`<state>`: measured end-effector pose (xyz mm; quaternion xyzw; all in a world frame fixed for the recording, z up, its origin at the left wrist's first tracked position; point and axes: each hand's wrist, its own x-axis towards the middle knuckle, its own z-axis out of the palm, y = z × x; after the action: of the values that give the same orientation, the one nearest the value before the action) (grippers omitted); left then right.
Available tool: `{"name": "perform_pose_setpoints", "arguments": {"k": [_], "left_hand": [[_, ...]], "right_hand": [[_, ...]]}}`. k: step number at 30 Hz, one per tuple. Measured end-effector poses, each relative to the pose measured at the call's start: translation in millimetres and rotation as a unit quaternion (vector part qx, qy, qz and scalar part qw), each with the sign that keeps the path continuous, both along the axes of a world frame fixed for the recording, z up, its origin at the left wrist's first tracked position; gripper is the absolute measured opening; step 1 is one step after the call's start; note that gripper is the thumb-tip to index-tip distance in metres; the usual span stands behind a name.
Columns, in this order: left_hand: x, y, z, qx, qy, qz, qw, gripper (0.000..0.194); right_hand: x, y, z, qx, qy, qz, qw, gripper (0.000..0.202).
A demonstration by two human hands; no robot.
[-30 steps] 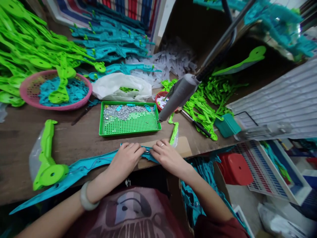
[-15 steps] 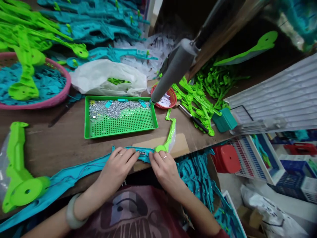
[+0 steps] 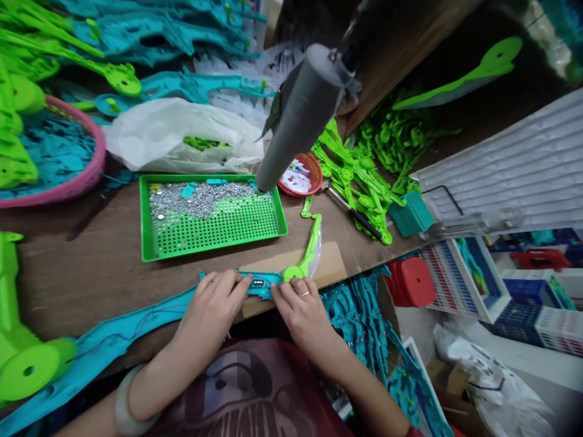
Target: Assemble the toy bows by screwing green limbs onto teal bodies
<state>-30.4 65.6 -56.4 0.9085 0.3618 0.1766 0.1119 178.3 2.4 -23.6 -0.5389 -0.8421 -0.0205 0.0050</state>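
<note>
A long blue plastic part (image 3: 136, 325) lies along the table's front edge, with thin wires inside and a small dark component (image 3: 258, 283) between my hands. My left hand (image 3: 217, 303) has its fingers bent together over the part, left of the component. On the right end, my right hand (image 3: 300, 306) presses its closed fingers on the part beside a round green joint. A green arm piece (image 3: 312, 246) extends from that joint over brown cardboard (image 3: 330, 265). At the far left, a large green piece (image 3: 30, 370) meets the blue part's other end.
Beyond my hands sits a green tray (image 3: 214, 237) of screws, with a red basket (image 3: 314, 173) beside it. A grey power screwdriver (image 3: 300, 109) hangs over the tray. A black-handled tool (image 3: 350, 212), green parts and a pink basket (image 3: 98, 152) surround the work area.
The view has shifted slightly, so the tray and baskets appear further left. The hanging screwdriver appears larger and further left. Both hands keep nearly the same grip on the blue part.
</note>
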Motion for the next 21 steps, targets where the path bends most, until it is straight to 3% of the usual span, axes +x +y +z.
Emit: {"name": "perform_pose_setpoints", "arguments": {"k": [8, 11, 17, 21], "left_hand": [[4.5, 0.6, -4.8, -0.007, -0.028, 0.048, 0.998, 0.024], [3.3, 1.3, -6.8, -0.007, -0.022, 0.047, 0.999, 0.027], [3.2, 4.2, -4.8, 0.006, -0.013, 0.019, 1.0, 0.029], [3.9, 2.3, -6.0, -0.02, -0.013, 0.026, 0.999, 0.028]], "right_hand": [[-0.8, -8.7, -15.3, -0.005, 0.095, -0.097, 0.991, 0.036], [0.1, -8.3, -5.8, 0.002, 0.081, -0.081, 0.993, 0.033], [3.9, 2.2, 26.0, -0.026, -0.058, 0.005, 0.998, 0.031], [2.4, 9.0, 30.8, -0.048, -0.055, 0.041, 0.997, 0.032]]}}
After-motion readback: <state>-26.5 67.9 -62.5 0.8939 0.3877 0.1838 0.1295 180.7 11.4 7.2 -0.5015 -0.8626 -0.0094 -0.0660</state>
